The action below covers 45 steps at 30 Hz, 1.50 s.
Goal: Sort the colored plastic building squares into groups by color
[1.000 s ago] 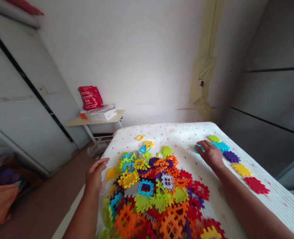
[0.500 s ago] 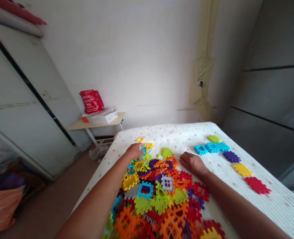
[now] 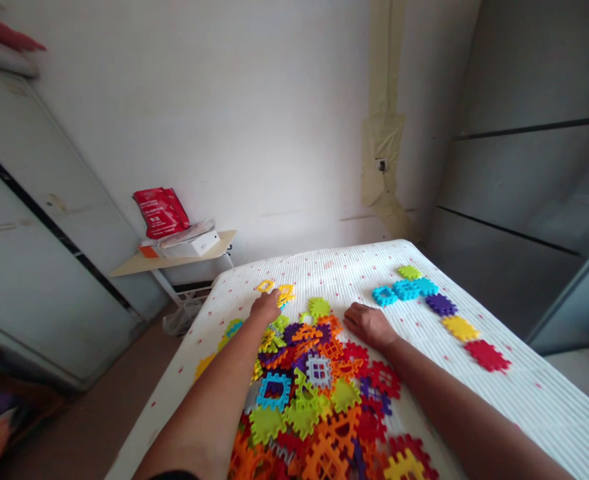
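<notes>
My left hand (image 3: 266, 308) reaches over the far left of the heap, fingers drawn together. Its fingertips meet the edge of a yellow openwork building piece (image 3: 286, 291); what lies between them is hidden. A sliver of a blue piece shows just below. Beyond the hand is a yellow frame piece (image 3: 265, 285). My right hand (image 3: 370, 325) rests curled on the white bedcover (image 3: 334, 273), right of a lime-green piece (image 3: 319, 307); its palm side is out of sight. Between my forearms spreads the pile of toothed plastic building pieces (image 3: 319, 370), in many colours.
On the right of the bed, a row runs from a green piece (image 3: 409, 272) past blue pieces (image 3: 405, 289), a purple one (image 3: 441, 305) and a yellow one (image 3: 460, 327) to a red one (image 3: 488, 355). A side table (image 3: 129, 265) holds a red bag (image 3: 159, 213) and a white box (image 3: 192, 245).
My left hand has shifted slightly right onto the yellow piece. My right hand stays curled in about the same spot. The view has swung a little to the right.
</notes>
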{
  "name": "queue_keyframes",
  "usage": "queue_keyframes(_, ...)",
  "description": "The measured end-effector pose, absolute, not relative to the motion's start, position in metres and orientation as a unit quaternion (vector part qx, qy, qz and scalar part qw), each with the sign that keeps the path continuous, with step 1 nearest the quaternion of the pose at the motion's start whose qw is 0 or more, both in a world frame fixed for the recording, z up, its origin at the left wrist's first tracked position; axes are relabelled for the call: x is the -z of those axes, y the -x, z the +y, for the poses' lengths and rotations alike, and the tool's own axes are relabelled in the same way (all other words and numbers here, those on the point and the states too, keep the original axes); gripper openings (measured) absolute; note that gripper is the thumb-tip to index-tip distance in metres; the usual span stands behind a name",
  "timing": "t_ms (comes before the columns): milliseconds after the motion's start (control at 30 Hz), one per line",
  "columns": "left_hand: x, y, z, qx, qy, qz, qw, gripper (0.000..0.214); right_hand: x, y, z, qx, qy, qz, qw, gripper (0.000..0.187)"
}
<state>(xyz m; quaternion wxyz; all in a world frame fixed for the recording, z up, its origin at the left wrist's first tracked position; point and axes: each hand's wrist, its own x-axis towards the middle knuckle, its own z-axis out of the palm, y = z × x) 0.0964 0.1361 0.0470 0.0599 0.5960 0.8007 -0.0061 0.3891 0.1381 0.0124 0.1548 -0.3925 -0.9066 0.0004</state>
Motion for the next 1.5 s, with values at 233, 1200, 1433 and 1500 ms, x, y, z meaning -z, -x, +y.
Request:
queue_keyframes(233, -0.053, -0.098, 0.136, -0.01, -0.6, 0.797, 0.061, 0.044, -0.007, -0.387, 0.142, 0.001, 0.406, -0.9, 0.16, 0.03)
queue_keyframes(1200, -0.071, -0.098, 0.125, -0.251, -0.647, 0.718, 0.05, 0.047, -0.01, -0.388, 0.14, -0.024, 0.423, -0.89, 0.169, 0.03)
queue_keyframes(1433, -0.108, -0.111, 0.089, -0.334, -0.648, 0.679, 0.089, 0.046, -0.012, -0.388, 0.14, -0.025, 0.423, -0.891, 0.162, 0.03)
queue_keyframes(1500, -0.114, -0.117, 0.071, -0.343, -0.646, 0.671, 0.118, 0.043, -0.011, -0.387, 0.14, -0.02, 0.425, -0.891, 0.159, 0.03)
